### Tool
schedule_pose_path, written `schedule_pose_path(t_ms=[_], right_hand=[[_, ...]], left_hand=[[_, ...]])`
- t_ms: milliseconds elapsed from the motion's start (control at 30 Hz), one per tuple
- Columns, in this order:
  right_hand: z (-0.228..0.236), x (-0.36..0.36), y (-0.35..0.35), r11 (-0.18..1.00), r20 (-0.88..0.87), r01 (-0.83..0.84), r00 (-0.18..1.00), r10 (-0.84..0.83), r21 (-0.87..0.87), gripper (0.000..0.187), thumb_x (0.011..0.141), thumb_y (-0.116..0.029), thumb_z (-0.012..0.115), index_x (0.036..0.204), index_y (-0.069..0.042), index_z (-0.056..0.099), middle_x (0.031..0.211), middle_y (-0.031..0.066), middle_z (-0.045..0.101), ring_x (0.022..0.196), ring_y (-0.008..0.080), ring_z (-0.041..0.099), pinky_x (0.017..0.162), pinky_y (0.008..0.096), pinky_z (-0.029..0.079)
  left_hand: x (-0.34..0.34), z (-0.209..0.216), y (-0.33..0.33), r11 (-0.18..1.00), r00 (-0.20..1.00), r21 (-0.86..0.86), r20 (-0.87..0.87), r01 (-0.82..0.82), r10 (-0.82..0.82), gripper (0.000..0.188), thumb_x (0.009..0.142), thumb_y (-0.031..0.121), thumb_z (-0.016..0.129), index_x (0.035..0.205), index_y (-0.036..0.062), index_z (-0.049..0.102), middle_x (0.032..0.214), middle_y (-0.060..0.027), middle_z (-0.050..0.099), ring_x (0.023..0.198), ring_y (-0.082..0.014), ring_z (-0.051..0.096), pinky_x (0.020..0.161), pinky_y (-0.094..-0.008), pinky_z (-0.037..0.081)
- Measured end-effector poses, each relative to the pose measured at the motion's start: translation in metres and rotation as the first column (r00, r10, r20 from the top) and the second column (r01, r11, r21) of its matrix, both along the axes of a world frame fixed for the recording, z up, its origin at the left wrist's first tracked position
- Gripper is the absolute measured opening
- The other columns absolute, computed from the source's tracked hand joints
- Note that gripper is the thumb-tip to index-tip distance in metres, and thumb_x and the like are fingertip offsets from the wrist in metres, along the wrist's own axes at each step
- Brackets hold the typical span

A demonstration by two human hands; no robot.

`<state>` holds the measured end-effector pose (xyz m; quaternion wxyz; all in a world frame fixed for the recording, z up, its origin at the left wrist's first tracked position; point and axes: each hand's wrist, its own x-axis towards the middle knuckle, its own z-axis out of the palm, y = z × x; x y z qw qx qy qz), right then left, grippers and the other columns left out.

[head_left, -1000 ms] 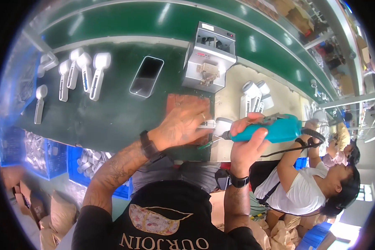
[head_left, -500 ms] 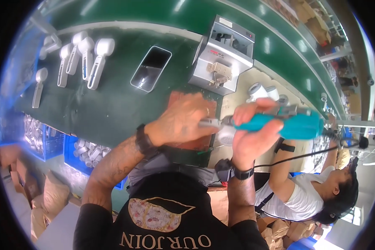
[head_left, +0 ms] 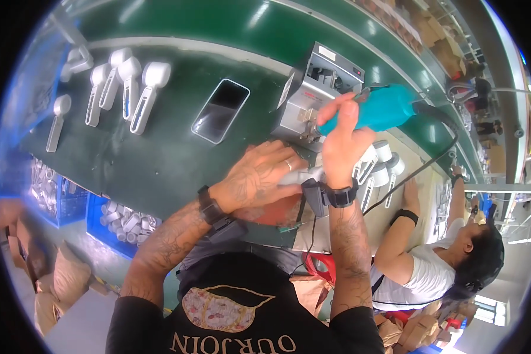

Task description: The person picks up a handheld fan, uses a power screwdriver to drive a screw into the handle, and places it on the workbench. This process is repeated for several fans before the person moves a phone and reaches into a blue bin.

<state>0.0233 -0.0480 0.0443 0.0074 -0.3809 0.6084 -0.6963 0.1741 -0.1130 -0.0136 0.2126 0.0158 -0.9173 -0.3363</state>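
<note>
Gripping a teal corded tool [head_left: 383,109] at 2 o'clock: right hand [head_left: 344,141], fingers wrapped. Left hand [head_left: 259,176]: fingers closed on a white part [head_left: 304,175] near centre. Blue bin [head_left: 104,242], 8 o'clock: cylindrical white pieces [head_left: 124,225]. Blue crate [head_left: 69,206], 9 o'clock: white components [head_left: 44,184].

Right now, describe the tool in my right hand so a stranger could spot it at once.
Find the grey machine on the green workbench. Overlapping it in view, your right hand grips the tool, which trails a black cable. Its teal body stands out from the machine and nearby white parts.
</note>
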Motion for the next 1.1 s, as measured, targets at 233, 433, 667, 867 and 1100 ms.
schedule_pose_path(t_ms=[233, 433, 667, 867, 1100], right_hand=[[0.009, 0.014, 0.012, 0.994, 0.094, -0.050, 0.995, 0.040, 0.101, 0.041, 0.104, -0.040, 0.055, 0.104, 0.001, 0.058, 0.071, 0.0049, 0.059, 0.063, 0.0141, 0.057, 0.058, 0.0291, 0.046], [0.006, 0.028, 0.057, 0.998, 0.168, -0.057, 0.985, 0.050, 0.038, 0.051, 0.101, -0.048, 0.058, 0.110, 0.003, 0.057, 0.070, 0.0068, 0.058, 0.062, 0.0170, 0.057, 0.058, 0.0310, 0.047], [-0.002, 0.029, 0.058, 0.998, 0.206, -0.062, 0.977, 0.059, 0.005, 0.052, 0.101, -0.047, 0.058, 0.110, 0.004, 0.055, 0.073, 0.0081, 0.058, 0.063, 0.0182, 0.057, 0.059, 0.0324, 0.047], [-0.014, 0.027, 0.056, 0.992, 0.210, -0.123, 0.970, 0.120, 0.001, 0.046, 0.102, -0.043, 0.058, 0.104, 0.003, 0.053, 0.072, 0.0081, 0.056, 0.062, 0.0188, 0.056, 0.059, 0.0329, 0.047], [-0.023, 0.024, 0.054, 0.981, 0.218, -0.193, 0.956, 0.196, -0.035, 0.041, 0.102, -0.041, 0.059, 0.094, -0.001, 0.051, 0.070, 0.0081, 0.054, 0.061, 0.0184, 0.053, 0.058, 0.0342, 0.046]], left_hand=[[0.000, -0.002, 0.001, 1.000, 0.999, 0.003, 0.041, -0.020, 0.020, 0.042, 0.080, 0.034, 0.078, 0.119, 0.0188, 0.069, 0.107, -0.0009, 0.065, 0.102, -0.0239, 0.060, 0.085, -0.0438, 0.050], [-0.002, -0.001, 0.000, 1.000, 1.000, 0.005, 0.007, -0.011, 0.011, 0.044, 0.080, 0.041, 0.079, 0.117, 0.0193, 0.070, 0.106, -0.0012, 0.065, 0.102, -0.0245, 0.060, 0.084, -0.0438, 0.050], [0.000, 0.002, 0.001, 1.000, 0.997, 0.023, 0.072, -0.020, 0.018, 0.043, 0.080, 0.042, 0.079, 0.116, 0.0187, 0.070, 0.107, -0.0016, 0.065, 0.103, -0.0250, 0.060, 0.086, -0.0450, 0.050], [0.000, 0.004, 0.001, 0.999, 0.996, 0.040, 0.083, -0.019, 0.016, 0.040, 0.079, 0.041, 0.079, 0.109, 0.0155, 0.070, 0.108, -0.0026, 0.065, 0.104, -0.0260, 0.060, 0.088, -0.0456, 0.049], [-0.002, 0.000, 0.001, 1.000, 0.999, 0.020, 0.037, -0.017, 0.017, 0.038, 0.080, 0.041, 0.079, 0.103, 0.0114, 0.070, 0.108, -0.0040, 0.065, 0.105, -0.0270, 0.060, 0.089, -0.0451, 0.048]])
